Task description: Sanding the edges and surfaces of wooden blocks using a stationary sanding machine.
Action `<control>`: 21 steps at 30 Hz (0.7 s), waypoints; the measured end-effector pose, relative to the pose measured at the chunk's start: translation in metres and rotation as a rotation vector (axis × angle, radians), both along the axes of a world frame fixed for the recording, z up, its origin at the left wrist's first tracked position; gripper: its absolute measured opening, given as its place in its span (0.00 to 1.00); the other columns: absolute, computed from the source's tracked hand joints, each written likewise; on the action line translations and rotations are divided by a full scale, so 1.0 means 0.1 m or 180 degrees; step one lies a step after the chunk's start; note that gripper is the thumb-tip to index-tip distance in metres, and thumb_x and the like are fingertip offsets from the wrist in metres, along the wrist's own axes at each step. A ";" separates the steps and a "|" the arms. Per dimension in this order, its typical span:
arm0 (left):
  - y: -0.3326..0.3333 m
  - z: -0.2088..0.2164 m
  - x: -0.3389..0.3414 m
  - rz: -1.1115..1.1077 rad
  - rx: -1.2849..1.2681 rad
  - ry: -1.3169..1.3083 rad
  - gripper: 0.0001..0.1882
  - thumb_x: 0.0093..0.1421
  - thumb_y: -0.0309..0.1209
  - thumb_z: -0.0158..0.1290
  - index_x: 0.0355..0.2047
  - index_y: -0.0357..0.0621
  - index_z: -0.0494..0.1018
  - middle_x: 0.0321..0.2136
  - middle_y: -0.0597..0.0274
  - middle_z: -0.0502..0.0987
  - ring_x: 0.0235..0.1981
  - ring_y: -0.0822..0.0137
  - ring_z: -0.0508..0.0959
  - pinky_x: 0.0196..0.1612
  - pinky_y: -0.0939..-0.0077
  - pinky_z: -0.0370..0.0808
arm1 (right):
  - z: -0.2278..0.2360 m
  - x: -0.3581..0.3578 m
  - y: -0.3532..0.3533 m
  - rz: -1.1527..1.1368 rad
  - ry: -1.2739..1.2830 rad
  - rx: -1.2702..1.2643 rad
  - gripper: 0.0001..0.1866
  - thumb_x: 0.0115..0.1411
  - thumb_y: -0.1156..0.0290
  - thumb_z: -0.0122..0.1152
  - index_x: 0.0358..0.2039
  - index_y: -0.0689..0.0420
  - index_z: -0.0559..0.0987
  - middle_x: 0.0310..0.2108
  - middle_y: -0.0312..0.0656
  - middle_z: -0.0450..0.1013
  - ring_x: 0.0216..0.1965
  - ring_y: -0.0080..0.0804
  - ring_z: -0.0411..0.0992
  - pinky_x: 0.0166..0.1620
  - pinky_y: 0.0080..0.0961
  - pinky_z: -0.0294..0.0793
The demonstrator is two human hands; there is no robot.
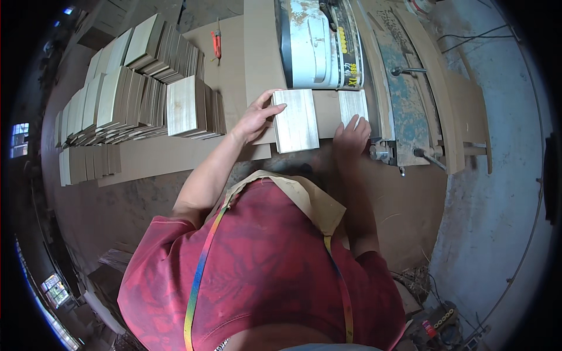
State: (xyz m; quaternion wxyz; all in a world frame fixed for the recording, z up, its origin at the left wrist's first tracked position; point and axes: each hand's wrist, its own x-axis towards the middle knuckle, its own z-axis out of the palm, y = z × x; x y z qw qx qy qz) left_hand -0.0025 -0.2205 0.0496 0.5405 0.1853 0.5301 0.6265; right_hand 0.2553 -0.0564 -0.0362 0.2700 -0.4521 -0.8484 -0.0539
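Here, the machine (310,55) (near two boards (295,121)) bears yellow lettering (352,77).

Ahead of me lies a red tool (216,47), perhaps pliers; a pale wall (492,228) stands right, a bright window (20,140) left.

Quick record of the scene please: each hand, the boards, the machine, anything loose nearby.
Left hand: gripping the left edge of a pale board, thumb on its face
Right hand: fingers at the near end of a second board; grip unclear
Machine: white-topped, just beyond both boards
Board stacks: left side, in several rows
Loose tool: red-handled, on the cardboard between stacks and machine
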 end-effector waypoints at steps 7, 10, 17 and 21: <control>0.22 0.02 0.27 0.0427 -0.0003 0.0119 0.22 0.75 0.32 0.61 0.67 0.48 0.74 0.54 0.50 0.81 0.50 0.64 0.83 0.47 0.72 0.83 | 0.19 -0.27 0.62 0.0221 0.0290 -0.0652 0.23 0.70 0.65 0.65 0.58 0.70 0.80 0.58 0.60 0.76 0.60 0.59 0.72 0.60 0.49 0.77; 0.28 -0.04 0.29 0.0562 -0.0116 0.0415 0.21 0.76 0.36 0.60 0.66 0.46 0.74 0.54 0.49 0.81 0.50 0.64 0.83 0.48 0.70 0.83 | 0.80 -0.34 0.22 0.0906 0.1152 -0.0988 0.25 0.69 0.61 0.69 0.56 0.70 0.82 0.56 0.62 0.77 0.57 0.60 0.74 0.57 0.49 0.79; 0.36 -0.17 0.31 0.0782 -0.0327 0.0329 0.24 0.79 0.46 0.56 0.63 0.41 0.75 0.53 0.48 0.81 0.49 0.64 0.83 0.48 0.68 0.84 | 1.19 -0.42 -0.74 0.1259 0.0693 -0.0769 0.37 0.53 0.61 0.80 0.59 0.69 0.80 0.56 0.62 0.76 0.50 0.61 0.77 0.53 0.48 0.81; 0.34 -0.12 0.19 0.0668 -0.0522 -0.0358 0.26 0.79 0.50 0.53 0.64 0.42 0.75 0.52 0.50 0.81 0.48 0.64 0.83 0.45 0.70 0.83 | 1.24 -0.41 -0.86 0.1543 0.0875 -0.0853 0.38 0.52 0.62 0.80 0.61 0.68 0.79 0.58 0.62 0.75 0.51 0.61 0.77 0.54 0.48 0.81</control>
